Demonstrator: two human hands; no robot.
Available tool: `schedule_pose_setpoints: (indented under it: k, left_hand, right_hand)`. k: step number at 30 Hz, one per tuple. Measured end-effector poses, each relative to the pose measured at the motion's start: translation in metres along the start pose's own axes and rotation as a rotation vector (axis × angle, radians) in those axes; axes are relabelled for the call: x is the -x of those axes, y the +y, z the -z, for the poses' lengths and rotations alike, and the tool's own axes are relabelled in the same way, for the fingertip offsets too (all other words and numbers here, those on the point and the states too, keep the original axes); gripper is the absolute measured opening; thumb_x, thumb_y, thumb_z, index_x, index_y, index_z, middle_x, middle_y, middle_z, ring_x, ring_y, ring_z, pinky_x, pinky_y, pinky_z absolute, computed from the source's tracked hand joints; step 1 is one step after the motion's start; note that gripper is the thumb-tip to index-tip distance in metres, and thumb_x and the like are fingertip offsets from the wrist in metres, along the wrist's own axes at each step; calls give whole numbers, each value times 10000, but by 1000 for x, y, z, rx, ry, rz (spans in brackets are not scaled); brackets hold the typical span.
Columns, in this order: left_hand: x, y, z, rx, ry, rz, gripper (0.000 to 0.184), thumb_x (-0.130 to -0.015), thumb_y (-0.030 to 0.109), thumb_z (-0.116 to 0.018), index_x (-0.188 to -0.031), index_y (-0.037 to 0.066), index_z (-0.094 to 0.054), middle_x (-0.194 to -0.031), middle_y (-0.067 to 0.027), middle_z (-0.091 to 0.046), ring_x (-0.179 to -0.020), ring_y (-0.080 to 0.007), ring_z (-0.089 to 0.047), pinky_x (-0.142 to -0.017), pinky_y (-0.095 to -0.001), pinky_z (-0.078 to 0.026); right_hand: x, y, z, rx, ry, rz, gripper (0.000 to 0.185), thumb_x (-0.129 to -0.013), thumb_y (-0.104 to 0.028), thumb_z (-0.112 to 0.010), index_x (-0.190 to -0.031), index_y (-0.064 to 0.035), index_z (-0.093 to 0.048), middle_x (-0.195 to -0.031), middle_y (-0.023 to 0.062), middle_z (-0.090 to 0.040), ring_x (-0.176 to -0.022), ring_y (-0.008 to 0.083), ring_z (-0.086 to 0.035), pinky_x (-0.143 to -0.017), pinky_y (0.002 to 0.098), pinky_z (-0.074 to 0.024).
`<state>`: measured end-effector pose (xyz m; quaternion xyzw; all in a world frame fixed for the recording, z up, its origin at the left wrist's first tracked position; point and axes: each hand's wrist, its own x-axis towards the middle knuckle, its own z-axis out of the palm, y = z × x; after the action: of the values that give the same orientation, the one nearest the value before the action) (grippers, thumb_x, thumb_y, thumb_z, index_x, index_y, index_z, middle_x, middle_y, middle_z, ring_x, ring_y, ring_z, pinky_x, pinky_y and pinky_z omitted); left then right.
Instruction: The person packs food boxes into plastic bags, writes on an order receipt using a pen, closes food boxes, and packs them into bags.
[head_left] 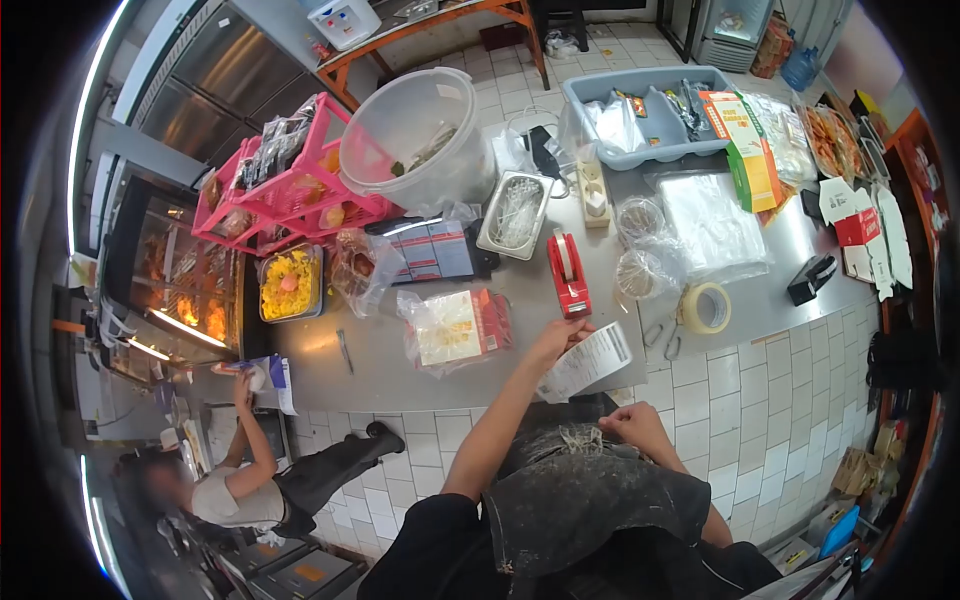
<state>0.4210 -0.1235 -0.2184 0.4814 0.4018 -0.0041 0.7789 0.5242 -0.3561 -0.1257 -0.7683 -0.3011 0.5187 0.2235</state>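
My left hand [560, 341] is closed on the edge of a printed paper slip [588, 362], at the front of the metal table. Just beyond its fingers stands a red tape dispenser [569, 278], and the fingertips are close to its near end; whether they touch it I cannot tell. My right hand [638, 427] is in front of my dark apron [600, 510], below the slip, with fingers curled and pinched together. Anything between those fingers is too small to make out. Left of the slip, a box in clear plastic wrap [452, 328] lies on the table.
A steel tray [514, 214], clear bucket [412, 135], pink baskets [290, 180] and blue-grey bin [650, 150] stand farther back. To the right are a tape roll [705, 308], scissors [664, 341] and plastic bags [708, 225]. At far left, another person [240, 490] handles a package.
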Motion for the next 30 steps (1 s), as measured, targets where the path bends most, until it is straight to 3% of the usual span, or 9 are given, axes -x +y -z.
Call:
schedule_pose_setpoints:
  k: [5, 11, 13, 20, 23, 24, 26, 27, 30]
  left_hand:
    - [47, 6, 6, -340, 154, -238, 342, -1019, 272, -480, -1011, -1, -685, -917, -102, -709, -831, -140, -656, -741, -277, -489]
    - [200, 0, 64, 452, 670, -1011, 389, -1057, 275, -422, -920, -8, -651, -869, -60, -669, -800, -140, -608, -751, -284, -488]
    - [209, -3, 106, 648, 954, -994, 345, -1031, 271, -477, -1001, -23, -657, -973, -88, -676, -844, -153, -619, -754, -283, -494]
    - [175, -24, 156, -579, 1409, -589, 654, -872, 218, -662, -1413, -8, -372, -1424, -259, -377, -1333, -385, -329, -1105, -442, -270]
    - [186, -25, 168, -297, 1262, -633, 710, -851, 220, -674, -1416, -4, -305, -1336, -200, -365, -1222, -363, -363, -1079, -464, -290]
    - [195, -7, 164, 101, 1184, -542, 606, -896, 212, -607, -1377, -27, -326, -1330, -189, -356, -1170, -340, -386, -1041, -450, -336]
    - [168, -60, 217, -44, 1194, -577, 485, -962, 242, -515, -1342, -9, -352, -1312, -193, -394, -1162, -317, -432, -987, -429, -396]
    - [172, -55, 221, -10, 1177, -562, 431, -978, 257, -492, -1304, -10, -401, -1273, -194, -441, -1174, -304, -448, -1002, -419, -379]
    - [165, -68, 257, -89, 996, -456, 364, -1005, 270, -453, -1222, -21, -484, -1135, -178, -550, -1031, -278, -556, -924, -374, -449]
  right_hand:
    - [-12, -35, 5, 402, 31, 144, 288, -784, -338, -760, -829, -54, -758, -669, 142, -676, -651, 295, -665, -639, 379, -505]
    - [-38, -157, -10, 362, -23, 471, 245, -862, -306, -680, -897, -65, -703, -790, 155, -672, -789, 343, -657, -717, 442, -490]
    - [-52, -218, -20, 450, 15, 640, 249, -866, -305, -676, -884, -58, -699, -797, 159, -672, -799, 343, -661, -706, 443, -495]
    - [-135, -297, -41, 1242, -69, 492, 409, -763, -429, -705, -855, -33, -748, -865, 191, -718, -860, 338, -710, -725, 425, -565]
    - [-147, -302, -44, 992, 220, 597, 492, -721, -428, -775, -899, 20, -675, -891, 213, -681, -872, 364, -681, -748, 464, -528]
    - [-127, -322, -42, 853, 104, 616, 496, -722, -400, -775, -973, 7, -641, -999, 221, -668, -951, 390, -656, -809, 473, -509]
    - [-135, -313, -62, 619, -96, 1096, 667, -731, -395, -768, -1239, -9, -576, -1258, 188, -580, -1162, 363, -562, -964, 447, -462]
    - [-95, -339, -61, 518, -332, 871, 737, -764, -447, -746, -1329, -26, -531, -1289, 170, -564, -1206, 340, -538, -1004, 423, -445]
    - [-111, -317, -109, 648, -148, 887, 416, -958, -384, -565, -1174, -30, -601, -1170, 181, -597, -1015, 369, -592, -880, 443, -464]
